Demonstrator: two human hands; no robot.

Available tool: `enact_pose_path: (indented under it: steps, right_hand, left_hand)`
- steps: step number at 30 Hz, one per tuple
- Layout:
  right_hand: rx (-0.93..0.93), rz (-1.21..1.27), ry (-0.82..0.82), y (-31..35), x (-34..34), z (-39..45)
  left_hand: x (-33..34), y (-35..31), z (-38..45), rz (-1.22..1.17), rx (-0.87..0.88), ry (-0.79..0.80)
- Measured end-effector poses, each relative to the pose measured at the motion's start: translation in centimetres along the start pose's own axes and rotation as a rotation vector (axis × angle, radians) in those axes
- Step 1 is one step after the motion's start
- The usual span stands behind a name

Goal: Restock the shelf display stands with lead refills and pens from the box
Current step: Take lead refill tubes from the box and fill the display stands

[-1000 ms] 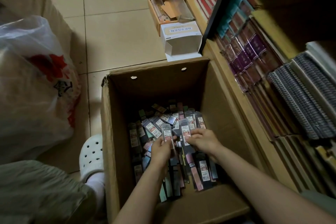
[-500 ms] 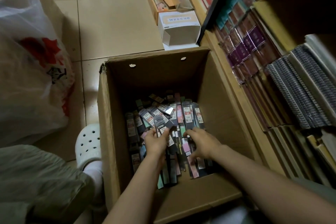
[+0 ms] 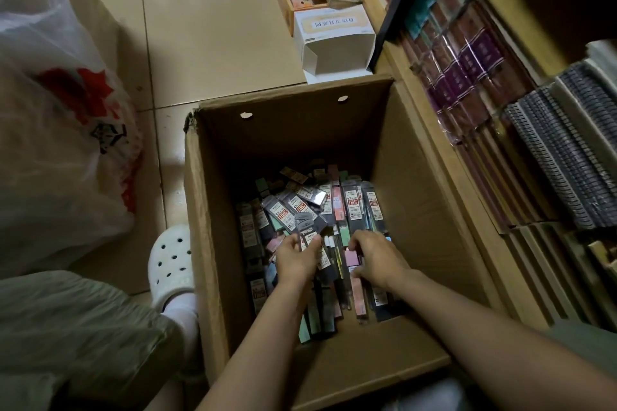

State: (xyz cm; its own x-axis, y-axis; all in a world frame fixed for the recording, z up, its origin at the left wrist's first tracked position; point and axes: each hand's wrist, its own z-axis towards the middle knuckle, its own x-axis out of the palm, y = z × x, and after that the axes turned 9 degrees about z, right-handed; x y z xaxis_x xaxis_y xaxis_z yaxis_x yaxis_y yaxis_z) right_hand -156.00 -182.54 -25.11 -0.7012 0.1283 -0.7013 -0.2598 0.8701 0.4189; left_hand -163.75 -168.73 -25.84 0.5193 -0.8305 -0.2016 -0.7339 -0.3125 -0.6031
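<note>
Both forearms reach down into the open cardboard box (image 3: 213, 243) on the floor. The left hand (image 3: 297, 257) has its fingers curled round a few dark lead refill packs (image 3: 309, 222), lifted at a tilt above the pile. The right hand (image 3: 377, 257) rests on the heap of refill and pen packets (image 3: 354, 207), fingers bent, pinching a pink packet (image 3: 352, 257). Beyond the box stands a white carton (image 3: 334, 40), and to the right a shelf (image 3: 430, 130) of notebooks.

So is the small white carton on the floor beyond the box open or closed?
Open: the white carton lies on its side, its hollow inside facing the cardboard box.
</note>
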Motion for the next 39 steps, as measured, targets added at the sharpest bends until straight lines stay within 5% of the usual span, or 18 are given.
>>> enact_pose_path:
  steps: [6, 10, 16, 24, 33, 39]
  right_hand:
    - [0.018, 0.162, 0.002, 0.9, -0.3, -1.2]
    - [0.007, 0.456, -0.174, 2.3, -4.0, -2.0]
    - [-0.142, 0.665, -0.476, 6.1, -14.2, -5.3]
    - [-0.272, 0.568, -0.784, 8.7, -27.4, -15.5]
    - [-0.23, 0.405, -1.083, 7.6, -33.6, -23.6]
    - [-0.15, 0.38, -1.218, 6.8, -37.7, -26.7]
  left_hand:
    - [-1.1, -0.9, -2.2, 0.119, 0.082, 0.02]
    - [-2.1, -3.1, -4.2, 0.169, 0.161, 0.094]
    - [-2.8, -13.0, -7.4, 0.359, 0.412, 0.343]
    - [-2.3, -26.6, -15.2, 0.458, 0.724, 0.724]
    - [2.4, -31.8, -20.8, 0.316, 0.721, 0.881]
    - [4.7, -35.0, -22.9, 0.264, 0.518, 1.007]
